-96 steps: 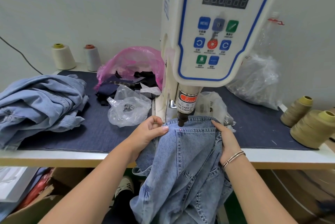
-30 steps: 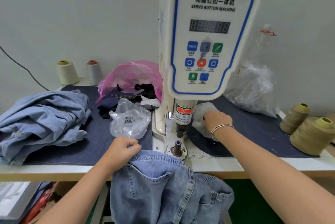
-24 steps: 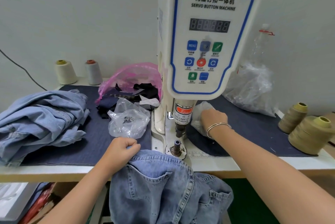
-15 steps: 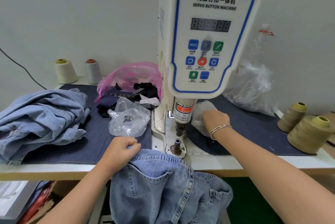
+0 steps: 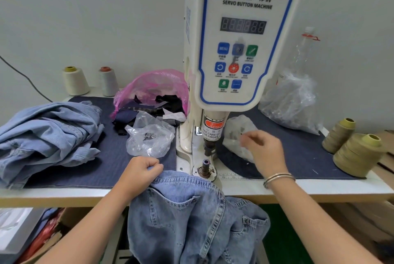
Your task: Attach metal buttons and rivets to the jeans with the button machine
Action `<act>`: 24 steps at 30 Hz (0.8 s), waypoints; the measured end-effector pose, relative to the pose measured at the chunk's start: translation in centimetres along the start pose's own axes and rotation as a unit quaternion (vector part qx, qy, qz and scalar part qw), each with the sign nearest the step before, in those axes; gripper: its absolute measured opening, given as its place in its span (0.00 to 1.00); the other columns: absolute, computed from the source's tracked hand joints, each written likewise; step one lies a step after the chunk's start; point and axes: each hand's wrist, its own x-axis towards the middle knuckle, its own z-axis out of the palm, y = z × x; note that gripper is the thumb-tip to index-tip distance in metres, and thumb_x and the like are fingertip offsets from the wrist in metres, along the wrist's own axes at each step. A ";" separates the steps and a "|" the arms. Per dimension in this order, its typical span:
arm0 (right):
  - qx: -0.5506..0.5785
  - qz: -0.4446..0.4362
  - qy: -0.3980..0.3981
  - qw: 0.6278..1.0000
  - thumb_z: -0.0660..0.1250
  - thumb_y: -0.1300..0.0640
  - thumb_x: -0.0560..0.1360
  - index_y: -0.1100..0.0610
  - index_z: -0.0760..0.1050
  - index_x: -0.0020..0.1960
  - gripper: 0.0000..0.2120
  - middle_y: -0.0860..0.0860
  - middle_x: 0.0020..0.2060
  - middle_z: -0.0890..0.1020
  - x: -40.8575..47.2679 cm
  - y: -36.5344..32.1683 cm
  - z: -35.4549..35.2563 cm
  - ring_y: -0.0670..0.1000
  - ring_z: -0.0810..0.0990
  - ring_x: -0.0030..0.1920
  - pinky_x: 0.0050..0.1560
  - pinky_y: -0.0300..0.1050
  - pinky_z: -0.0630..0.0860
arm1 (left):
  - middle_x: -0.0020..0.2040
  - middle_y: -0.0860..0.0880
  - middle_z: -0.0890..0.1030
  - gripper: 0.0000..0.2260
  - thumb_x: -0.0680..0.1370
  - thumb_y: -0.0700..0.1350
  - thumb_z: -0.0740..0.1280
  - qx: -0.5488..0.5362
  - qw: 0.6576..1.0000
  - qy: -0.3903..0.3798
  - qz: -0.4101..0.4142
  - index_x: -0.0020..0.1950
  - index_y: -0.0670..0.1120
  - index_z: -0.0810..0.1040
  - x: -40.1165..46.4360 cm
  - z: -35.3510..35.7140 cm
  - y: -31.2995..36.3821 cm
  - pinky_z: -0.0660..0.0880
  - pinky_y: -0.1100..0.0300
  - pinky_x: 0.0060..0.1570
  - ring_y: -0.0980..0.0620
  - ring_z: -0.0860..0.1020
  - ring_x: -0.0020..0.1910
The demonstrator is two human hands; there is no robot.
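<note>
Landmark: button machine (image 5: 241, 37), white head with a blue-edged control panel, standing mid-table.

Left hand (image 5: 139, 173) is below-left of the machine's lower die (image 5: 206, 167), fingers curled tight, gripping the top edge of the jeans (image 5: 191, 212). The jeans hang over the table's front edge (image 5: 64, 197) directly below the die; the top hem just reaches the machine base, not under the punch (image 5: 210, 146).

Right hand (image 5: 263, 150) is just right of the punch, over a small clear bag (image 5: 236, 133) that sits beside the machine column. Fingers are curled and motion-blurred; cannot tell whether they pinch a button or rivet or touch the bag. Bangle (image 5: 278, 178) on that wrist.

Left of the machine: clear bag of metal parts (image 5: 149, 137) near the base, pink bag of fabric scraps (image 5: 149, 90) behind it, pile of light denim (image 5: 47, 133) further left, two pale thread cones (image 5: 75, 81) at the wall.

Right of the machine: large clear bag (image 5: 292, 101) at the wall, two olive thread cones (image 5: 356, 155) at the table's far right end.

Dark denim mat (image 5: 96, 169) covers the tabletop either side of the machine.
</note>
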 end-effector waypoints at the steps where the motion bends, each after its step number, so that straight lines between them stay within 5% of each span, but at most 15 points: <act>1: 0.081 0.055 -0.043 0.994 0.70 0.60 0.74 0.55 0.80 0.41 0.03 0.49 0.31 0.83 -1.3 -0.3 0.7 0.42 0.77 0.29 0.30 0.33 0.72 | 0.25 0.54 0.58 0.25 0.74 0.33 0.66 0.000 1.000 0.000 0.001 0.25 0.50 0.57 0.0 0.0 0.0 0.55 0.63 0.29 0.58 0.57 0.27; 4: 0.231 0.219 -0.159 0.935 0.68 0.63 0.75 0.60 0.78 0.42 0.03 0.52 0.28 0.81 -4.0 -0.8 2.6 0.43 0.74 0.24 0.23 0.33 0.69 | 0.25 0.54 0.58 0.24 0.74 0.37 0.67 -0.002 1.000 -0.004 0.003 0.25 0.49 0.57 -0.1 -0.1 0.1 0.55 0.63 0.29 0.59 0.57 0.27; 7: 0.296 0.292 -0.192 0.889 0.67 0.62 0.75 0.61 0.76 0.41 0.05 0.53 0.26 0.79 -4.3 -0.8 3.8 0.44 0.72 0.22 0.19 0.32 0.66 | 0.25 0.54 0.58 0.25 0.75 0.34 0.66 -0.001 1.000 0.001 -0.004 0.24 0.50 0.57 -0.1 0.0 0.0 0.55 0.63 0.29 0.58 0.58 0.27; 16: 0.383 0.385 -0.209 0.813 0.68 0.62 0.72 0.63 0.76 0.40 0.04 0.55 0.26 0.79 -4.0 -1.1 4.8 0.46 0.73 0.21 0.17 0.33 0.68 | 0.25 0.55 0.57 0.25 0.74 0.34 0.66 0.002 1.000 0.005 -0.002 0.25 0.50 0.56 0.0 0.0 0.0 0.55 0.64 0.29 0.57 0.57 0.27; 24: 0.464 0.438 -0.219 0.738 0.69 0.64 0.65 0.65 0.76 0.44 0.08 0.55 0.28 0.79 -4.5 -1.8 4.2 0.47 0.75 0.22 0.19 0.34 0.72 | 0.25 0.54 0.57 0.20 0.71 0.43 0.64 -0.007 1.000 -0.007 -0.008 0.25 0.50 0.56 -0.2 -0.1 0.5 0.55 0.61 0.30 0.57 0.57 0.27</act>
